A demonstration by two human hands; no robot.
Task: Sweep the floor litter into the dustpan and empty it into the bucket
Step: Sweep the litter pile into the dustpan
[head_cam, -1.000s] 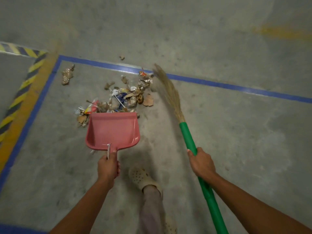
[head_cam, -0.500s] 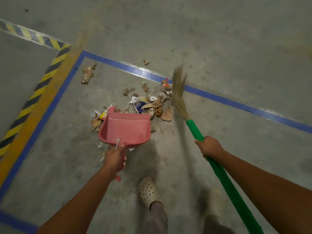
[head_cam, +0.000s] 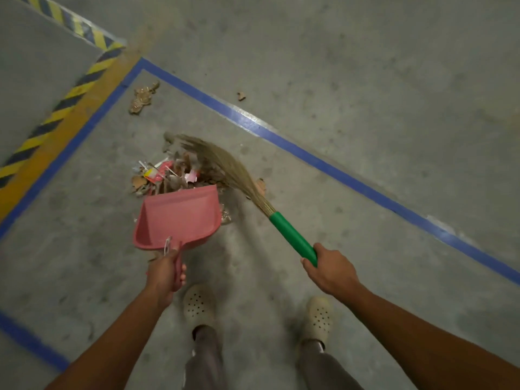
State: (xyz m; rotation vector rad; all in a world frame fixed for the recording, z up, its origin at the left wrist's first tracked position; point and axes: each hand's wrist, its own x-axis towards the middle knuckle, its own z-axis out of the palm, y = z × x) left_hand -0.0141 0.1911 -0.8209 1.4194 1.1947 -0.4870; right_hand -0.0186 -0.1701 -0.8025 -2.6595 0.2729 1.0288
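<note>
Gripping dustpan point(head_cam: 180, 218) handle in my left hand point(head_cam: 166, 273), fingers curled round it. Pan mouth sits against litter pile point(head_cam: 168, 175) on floor. My right hand point(head_cam: 330, 270) clamped round green broom point(head_cam: 292, 237) handle. Bristles point(head_cam: 225, 161) lie over pile's far side. Stray scrap point(head_cam: 143, 98) near blue tape point(head_cam: 337, 167) corner, well apart from pile.

Bare forearms, grey trousers point(head_cam: 206, 358), cream perforated clogs point(head_cam: 199, 305).

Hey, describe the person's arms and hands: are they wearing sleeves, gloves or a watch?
The left forearm and right forearm are bare, no sleeves showing. The left hand and right hand wear no gloves; no watch, band or ring is visible.
</note>
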